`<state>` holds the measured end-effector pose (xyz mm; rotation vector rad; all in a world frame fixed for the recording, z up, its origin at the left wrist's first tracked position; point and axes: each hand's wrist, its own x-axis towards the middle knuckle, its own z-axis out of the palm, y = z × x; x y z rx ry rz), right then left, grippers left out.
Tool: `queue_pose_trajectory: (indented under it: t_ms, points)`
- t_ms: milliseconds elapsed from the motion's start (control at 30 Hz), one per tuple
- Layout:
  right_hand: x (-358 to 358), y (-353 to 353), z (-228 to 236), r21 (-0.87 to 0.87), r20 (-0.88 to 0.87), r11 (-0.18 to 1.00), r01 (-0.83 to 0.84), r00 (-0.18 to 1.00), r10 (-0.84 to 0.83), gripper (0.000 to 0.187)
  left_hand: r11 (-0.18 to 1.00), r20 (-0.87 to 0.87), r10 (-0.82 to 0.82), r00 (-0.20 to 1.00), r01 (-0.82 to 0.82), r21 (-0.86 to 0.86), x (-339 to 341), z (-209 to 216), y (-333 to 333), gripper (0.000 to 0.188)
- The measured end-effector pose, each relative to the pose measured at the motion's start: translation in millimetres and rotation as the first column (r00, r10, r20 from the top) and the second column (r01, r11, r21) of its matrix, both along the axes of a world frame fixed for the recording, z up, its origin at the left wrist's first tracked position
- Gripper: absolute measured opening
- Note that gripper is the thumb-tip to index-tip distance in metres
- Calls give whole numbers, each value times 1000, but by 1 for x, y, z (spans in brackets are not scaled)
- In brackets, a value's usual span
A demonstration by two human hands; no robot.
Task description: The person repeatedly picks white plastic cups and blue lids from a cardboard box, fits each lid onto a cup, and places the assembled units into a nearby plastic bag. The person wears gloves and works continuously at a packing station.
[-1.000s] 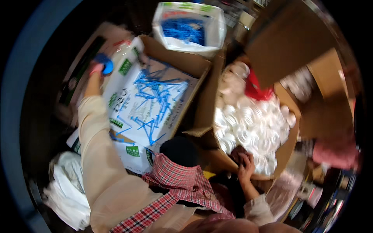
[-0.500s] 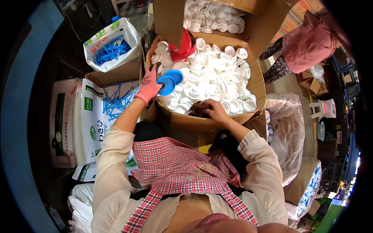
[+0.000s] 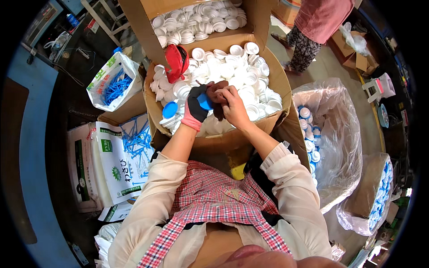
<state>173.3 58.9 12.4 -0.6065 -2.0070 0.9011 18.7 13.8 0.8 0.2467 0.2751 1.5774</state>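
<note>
I see left hand (image 3: pixel 196 105) clamped on blue cap (image 3: pixel 205 102), right hand (image 3: pixel 232 105) pinching it, frame centre; box of white caps (image 3: pixel 241 71) mostly unassembled, finished ones bagged (image 3: pixel 313 143) at right.

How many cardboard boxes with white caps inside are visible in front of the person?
2. The near cardboard box lies under both hands, full of white caps. The far cardboard box stands just behind it, also holding white caps. Others may be hidden outside the view.

You've got a black glove with a pink cuff on your left hand (image 3: pixel 196 107), your right hand (image 3: pixel 233 107) is bare, and you're in a loose cream long-sleeved top with the left sleeve pushed up, plus a red-and-white checked apron thing over the front.
</note>
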Motion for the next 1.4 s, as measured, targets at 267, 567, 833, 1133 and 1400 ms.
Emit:
queue_pose_trajectory:
  t_ms: [267, 567, 833, 1133, 1400]
  points:
    - [5, -25, 20, 246, 70, 952, -182, 983, 170, 39, 989, -915, 89, 393, 71, 126, 8, -31, 4, 60]
    - [16, 16, 8, 20, 361, 992, 127, 924, -126, 37, 946, -766, 322, 556, -224, 235, -17, -4, -14, 43]
    - [4, 35, -28, -126, 443, 991, 46, 896, 15, 50, 970, 149, 241, 959, -243, -5, -71, 20, -31, 68]
    - [-7, 76, -47, 217, 476, 970, 113, 855, -206, 46, 963, -245, 219, 944, -169, 209, -47, 70, -48, 60]
    - [-6, 25, 37, -607, -675, 425, -671, 718, 170, 59, 974, 29, -9, 1000, 2, 227, -48, 56, -43, 57]
